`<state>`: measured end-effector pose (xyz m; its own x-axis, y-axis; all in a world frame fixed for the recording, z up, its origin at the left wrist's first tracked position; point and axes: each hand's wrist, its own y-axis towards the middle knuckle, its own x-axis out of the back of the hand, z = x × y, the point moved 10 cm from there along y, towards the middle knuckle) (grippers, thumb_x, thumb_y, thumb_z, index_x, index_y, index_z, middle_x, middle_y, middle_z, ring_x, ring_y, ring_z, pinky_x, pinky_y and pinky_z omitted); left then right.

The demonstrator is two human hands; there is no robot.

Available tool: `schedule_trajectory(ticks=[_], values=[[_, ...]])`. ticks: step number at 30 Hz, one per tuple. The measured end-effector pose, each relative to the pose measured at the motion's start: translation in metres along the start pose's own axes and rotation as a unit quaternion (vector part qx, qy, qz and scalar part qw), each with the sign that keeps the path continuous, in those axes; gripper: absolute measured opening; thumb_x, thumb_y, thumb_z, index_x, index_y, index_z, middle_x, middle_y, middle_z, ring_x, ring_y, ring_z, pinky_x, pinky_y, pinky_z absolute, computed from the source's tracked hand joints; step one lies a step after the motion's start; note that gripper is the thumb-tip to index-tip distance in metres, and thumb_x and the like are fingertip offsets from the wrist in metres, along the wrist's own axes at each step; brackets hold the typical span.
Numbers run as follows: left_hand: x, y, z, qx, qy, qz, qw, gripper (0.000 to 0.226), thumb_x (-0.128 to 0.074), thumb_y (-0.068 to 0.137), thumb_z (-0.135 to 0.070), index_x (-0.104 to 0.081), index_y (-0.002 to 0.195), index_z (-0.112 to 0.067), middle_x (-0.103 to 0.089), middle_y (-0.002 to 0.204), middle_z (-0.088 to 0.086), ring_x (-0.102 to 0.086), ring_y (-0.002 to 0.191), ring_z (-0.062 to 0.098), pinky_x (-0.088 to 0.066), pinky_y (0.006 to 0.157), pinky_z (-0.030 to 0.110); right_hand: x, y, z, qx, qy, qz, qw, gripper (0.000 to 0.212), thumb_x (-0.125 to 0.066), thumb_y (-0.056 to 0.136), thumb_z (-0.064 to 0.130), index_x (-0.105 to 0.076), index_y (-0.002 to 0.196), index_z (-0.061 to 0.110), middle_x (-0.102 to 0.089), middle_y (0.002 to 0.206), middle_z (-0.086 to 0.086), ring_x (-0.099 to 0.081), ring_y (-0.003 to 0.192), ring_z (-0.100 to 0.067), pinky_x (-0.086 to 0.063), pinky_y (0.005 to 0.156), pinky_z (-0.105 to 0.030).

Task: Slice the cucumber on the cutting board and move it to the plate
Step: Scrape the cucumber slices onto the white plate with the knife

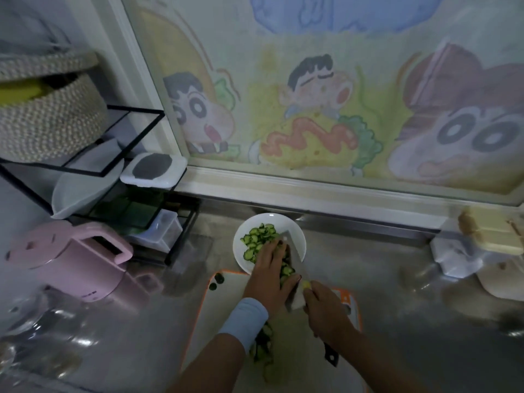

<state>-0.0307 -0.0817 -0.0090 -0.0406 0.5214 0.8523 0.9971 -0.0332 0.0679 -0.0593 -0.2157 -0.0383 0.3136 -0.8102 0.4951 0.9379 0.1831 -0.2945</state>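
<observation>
1. My left hand (269, 275) is a little below the middle of the frame. Its fingers are laid out fairly straight, pressing a heap of cucumber slices (287, 272) against the flat of the cleaver (296, 259).
2. My right hand (326, 310), just right of the left, is wrapped around the cleaver's handle. The black butt of the handle sticks out below my wrist toward the bottom of the frame.
3. The broad blade is tilted, its far end over the near right part of the white plate (301, 236). The trapped slices sit between blade and fingers, right at the plate's near rim.
4. A loose pile of sliced cucumber (259, 235) already lies on the plate, mostly on its left half.
5. The plate stands on the steel counter (382, 279), touching or slightly overlapping the far edge of the cutting board (224, 299), which is white with an orange border.
6. More cut cucumber (262, 346) remains on the board, partly hidden under my left forearm and its blue wristband (245, 319).
7. Two dark cucumber ends (217, 280) lie at the board's far left corner.
8. At the left of the frame a pink kettle (73, 262) stands by a black wire rack (119, 171), with a woven basket (48, 114) on top.
</observation>
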Motion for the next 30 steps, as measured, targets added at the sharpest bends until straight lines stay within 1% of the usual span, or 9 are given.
schedule_trajectory(ticks=[2,6,10,13,17,20,23,25,30], values=[[0.000,0.027,0.007,0.013,-0.001,0.013,1.000,0.073,-0.039,0.092,-0.057,-0.010,0.150,-0.023,0.000,0.156,-0.006,0.002,0.143,0.016,-0.006,0.117,0.034,0.011,0.021,0.016,-0.003,-0.012,-0.024,1.000,0.030,-0.039,0.102,0.021,-0.050,0.074,0.021,-0.049,0.069,0.003,-0.047,0.062,-0.013,-0.042,0.061,-0.036],[-0.005,0.067,0.032,0.038,-0.024,0.022,0.999,0.071,-0.043,0.093,-0.051,-0.010,0.150,-0.025,-0.004,0.156,-0.007,-0.004,0.143,0.015,-0.010,0.117,0.035,0.006,0.068,0.036,0.020,-0.166,0.035,0.985,0.026,-0.035,0.102,0.027,-0.056,0.093,0.014,-0.059,0.090,-0.003,-0.058,0.082,-0.021,-0.049,0.078,-0.037],[-0.020,0.084,0.068,0.090,-0.042,0.041,0.994,0.055,-0.044,0.095,-0.041,-0.029,0.145,-0.025,-0.027,0.150,-0.002,-0.023,0.138,0.018,-0.021,0.115,0.034,0.001,0.095,0.047,0.068,-0.294,0.055,0.952,0.034,-0.058,0.090,0.042,-0.054,0.106,0.013,-0.060,0.102,-0.004,-0.062,0.092,-0.026,-0.048,0.075,-0.032],[-0.032,0.079,0.093,0.098,-0.033,0.071,0.992,0.043,-0.044,0.094,-0.040,-0.045,0.135,-0.024,-0.040,0.141,-0.003,-0.034,0.132,0.019,-0.028,0.111,0.033,0.018,0.107,0.042,0.012,-0.248,0.030,0.968,0.025,-0.058,0.091,0.036,-0.052,0.100,0.014,-0.063,0.099,-0.006,-0.060,0.089,-0.028,-0.047,0.074,-0.035],[-0.013,0.082,0.100,0.084,-0.045,0.000,0.995,0.038,-0.042,0.098,-0.030,-0.048,0.134,-0.020,-0.043,0.140,0.001,-0.037,0.129,0.017,-0.026,0.109,0.026,0.028,0.122,0.035,0.012,-0.262,-0.008,0.965,0.031,-0.028,0.102,0.039,-0.048,0.091,0.019,-0.066,0.094,-0.011,-0.061,0.086,-0.030,-0.046,0.071,-0.034],[0.004,0.091,0.069,-0.001,-0.028,-0.043,0.999,0.036,-0.042,0.096,-0.020,-0.052,0.130,-0.017,-0.048,0.135,0.005,-0.042,0.124,0.020,-0.033,0.107,0.030,0.029,0.125,0.035,0.022,-0.258,-0.016,0.966,0.034,-0.027,0.103,0.039,-0.049,0.089,0.018,-0.064,0.087,-0.008,-0.059,0.079,-0.027,-0.039,0.065,-0.030],[-0.005,0.090,0.049,-0.076,0.001,-0.005,0.997,0.033,-0.045,0.092,-0.020,-0.057,0.124,-0.020,-0.052,0.131,0.003,-0.046,0.119,0.019,-0.037,0.103,0.030,0.031,0.126,0.036,0.024,-0.242,-0.014,0.970,0.030,-0.028,0.102,0.039,-0.044,0.084,0.022,-0.058,0.080,-0.002,-0.053,0.071,-0.020,-0.035,0.062,-0.027],[-0.008,0.082,0.060,-0.062,0.006,0.001,0.998,0.033,-0.046,0.091,-0.018,-0.059,0.121,-0.019,-0.054,0.128,0.003,-0.049,0.117,0.021,-0.043,0.101,0.034,0.031,0.125,0.033,0.021,-0.248,-0.014,0.969,0.028,-0.029,0.102,0.038,-0.043,0.084,0.022,-0.057,0.080,-0.001,-0.051,0.071,-0.019,-0.036,0.063,-0.028],[0.019,0.038,0.095,0.033,-0.020,-0.088,0.995,0.035,-0.038,0.087,-0.018,-0.067,0.104,-0.010,-0.064,0.104,0.008,-0.060,0.095,0.026,-0.052,0.086,0.035,0.032,0.095,0.019,0.035,-0.237,-0.038,0.970,0.027,-0.032,0.101,0.042,-0.041,0.081,0.026,-0.051,0.072,0.007,-0.051,0.067,-0.020,-0.037,0.060,-0.031]])
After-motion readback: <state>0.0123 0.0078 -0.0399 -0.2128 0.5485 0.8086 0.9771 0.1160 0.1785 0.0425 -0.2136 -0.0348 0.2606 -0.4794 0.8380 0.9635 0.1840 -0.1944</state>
